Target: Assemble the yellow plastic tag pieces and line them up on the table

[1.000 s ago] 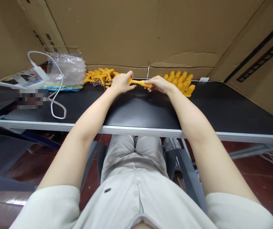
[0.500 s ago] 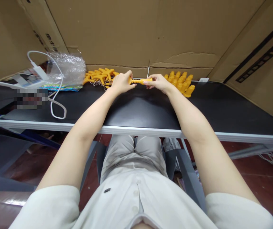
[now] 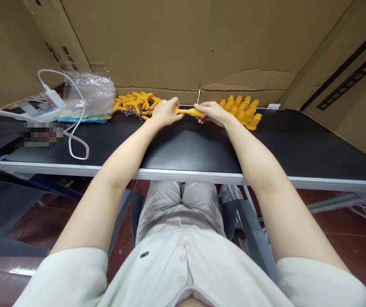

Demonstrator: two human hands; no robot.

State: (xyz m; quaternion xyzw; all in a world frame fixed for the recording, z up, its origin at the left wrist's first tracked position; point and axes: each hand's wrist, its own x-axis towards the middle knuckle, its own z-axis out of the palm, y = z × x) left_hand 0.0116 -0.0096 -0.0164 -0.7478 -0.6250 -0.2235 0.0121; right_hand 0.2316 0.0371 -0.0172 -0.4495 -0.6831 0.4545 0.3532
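Observation:
Between my hands, above the black table, a thin yellow ribbed rod (image 3: 184, 111) stretches sideways. My left hand (image 3: 166, 112) is closed around its left end, which the fingers hide. At the rod's right end is a wider yellow cone-shaped piece (image 3: 197, 113), and my right hand (image 3: 211, 112) pinches it with thumb and fingers. The two yellow parts are in line and appear to touch. Left of my left hand lies a heap of yellow branched pieces (image 3: 138, 102) with metal chains (image 3: 133, 112). Several yellow cone-shaped pieces (image 3: 241, 109) stand grouped beyond my right wrist.
Clear plastic bags (image 3: 88, 94) lie at the left, on a colourful sheet. Near them are a white charger (image 3: 55, 98) and its looping cable (image 3: 79, 149). A cardboard wall (image 3: 170, 47) closes off the back of the black table (image 3: 189, 149).
My left fingers have closed in around the rod, and less of it shows. The cone-shaped piece has turned slightly in my right hand and shows more of its side.

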